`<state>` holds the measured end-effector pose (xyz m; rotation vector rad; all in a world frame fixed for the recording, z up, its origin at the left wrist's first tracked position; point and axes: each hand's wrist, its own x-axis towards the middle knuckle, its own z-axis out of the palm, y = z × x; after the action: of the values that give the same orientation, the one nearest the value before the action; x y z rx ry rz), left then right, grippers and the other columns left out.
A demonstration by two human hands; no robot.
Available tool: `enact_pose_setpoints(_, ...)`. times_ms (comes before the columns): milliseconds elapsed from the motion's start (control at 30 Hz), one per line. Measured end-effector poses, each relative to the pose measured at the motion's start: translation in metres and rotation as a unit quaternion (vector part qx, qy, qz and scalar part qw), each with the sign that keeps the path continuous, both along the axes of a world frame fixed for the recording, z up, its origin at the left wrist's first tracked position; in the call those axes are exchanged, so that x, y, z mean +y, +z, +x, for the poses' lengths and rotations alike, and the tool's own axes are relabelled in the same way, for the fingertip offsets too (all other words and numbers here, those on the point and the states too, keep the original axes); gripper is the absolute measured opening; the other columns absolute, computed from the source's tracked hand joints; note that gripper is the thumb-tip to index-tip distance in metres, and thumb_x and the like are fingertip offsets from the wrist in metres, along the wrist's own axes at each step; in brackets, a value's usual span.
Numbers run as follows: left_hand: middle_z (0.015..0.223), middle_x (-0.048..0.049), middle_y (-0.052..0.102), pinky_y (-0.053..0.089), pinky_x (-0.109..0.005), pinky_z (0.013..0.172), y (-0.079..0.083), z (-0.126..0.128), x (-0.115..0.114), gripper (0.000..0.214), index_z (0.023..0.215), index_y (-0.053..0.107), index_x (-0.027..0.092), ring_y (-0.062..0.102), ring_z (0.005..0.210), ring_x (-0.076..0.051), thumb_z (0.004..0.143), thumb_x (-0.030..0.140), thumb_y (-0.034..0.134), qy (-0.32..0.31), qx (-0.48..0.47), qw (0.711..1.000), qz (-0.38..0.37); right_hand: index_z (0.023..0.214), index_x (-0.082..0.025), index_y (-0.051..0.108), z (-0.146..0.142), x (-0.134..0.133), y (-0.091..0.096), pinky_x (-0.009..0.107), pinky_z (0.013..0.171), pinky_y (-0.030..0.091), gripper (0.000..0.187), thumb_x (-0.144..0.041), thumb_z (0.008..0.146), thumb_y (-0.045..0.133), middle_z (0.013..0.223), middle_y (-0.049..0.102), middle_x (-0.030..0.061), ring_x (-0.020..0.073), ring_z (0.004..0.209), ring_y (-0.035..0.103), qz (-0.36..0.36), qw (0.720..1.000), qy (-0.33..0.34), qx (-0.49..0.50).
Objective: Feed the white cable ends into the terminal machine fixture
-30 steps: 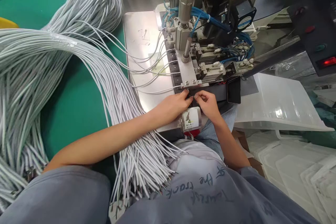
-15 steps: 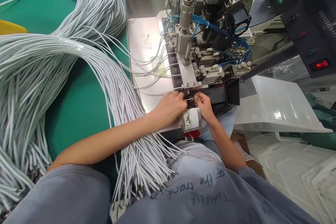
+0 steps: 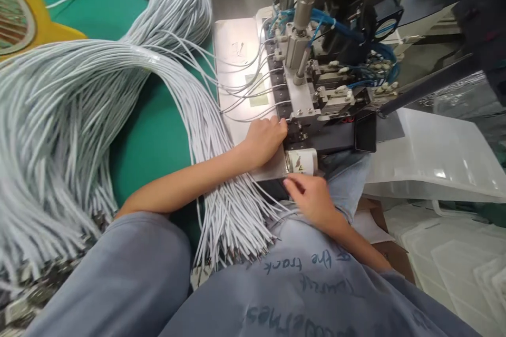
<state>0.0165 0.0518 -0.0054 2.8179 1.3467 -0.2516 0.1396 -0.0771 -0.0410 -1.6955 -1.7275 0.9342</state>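
My left hand (image 3: pixel 265 138) rests on the steel plate (image 3: pixel 233 58) at the front of the machine, fingers curled against the black fixture block (image 3: pixel 294 131); what it holds, if anything, is hidden. My right hand (image 3: pixel 310 197) has dropped to my lap, fingers pinched beside the loose ends of the white wires (image 3: pixel 233 210); whether a wire is in them I cannot make out. A big bundle of white wires (image 3: pixel 63 116) lies across the green mat (image 3: pixel 154 137). Several wires run into the fixture slots (image 3: pixel 253 89).
The crimping machine (image 3: pixel 316 63) with blue air hoses stands right of the plate. A white labelled cylinder (image 3: pixel 302 160) sits at its front. Clear plastic trays (image 3: pixel 430 158) lie at the right. A yellow object (image 3: pixel 23 26) is at far left.
My right hand left the fixture and moved down towards my lap and the wire ends. My left hand stayed at the fixture. The camera view shifted left.
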Motion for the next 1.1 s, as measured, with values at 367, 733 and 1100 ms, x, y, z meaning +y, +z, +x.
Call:
enact_pose_setpoints(367,0.093,-0.0084,0.067,0.045,-0.024,0.07,0.008,0.005,-0.017,0.03,0.099,0.066,0.012,0.062,0.083,-0.015,0.092,0.033,0.045,-0.202,-0.356,0.867,-0.285,0.072,-0.017,0.064,0.024,0.003,0.028,0.024,0.054,0.037,0.018,-0.027,0.084,0.054,0.063,0.061,-0.0001,0.0115,0.056,0.051,-0.072,0.997,0.03,0.027)
enact_pose_setpoints(733,0.076,-0.005,0.063,0.041,-0.017,0.053,-0.003,0.008,-0.013,0.029,0.088,0.069,0.012,0.055,0.059,-0.007,0.088,0.037,0.052,-0.159,-0.462,0.768,-0.415,0.078,-0.021,0.067,0.042,0.018,0.03,0.027,0.054,0.047,0.016,-0.035,0.078,0.062,0.065,0.061,0.0005,0.0119,0.056,0.055,0.098,0.938,-0.181,0.28)
enact_pose_setpoints(1100,0.063,-0.0013,0.053,0.038,-0.02,0.055,-0.01,0.008,-0.016,0.022,0.084,0.07,0.013,0.048,0.059,-0.009,0.088,0.021,0.049,-0.18,-0.5,0.818,-0.222,0.074,-0.019,0.071,0.046,0.029,0.04,0.024,0.049,0.035,0.016,-0.027,0.081,0.059,0.06,0.052,-0.0016,0.0092,0.053,0.042,0.133,0.977,-0.132,0.101)
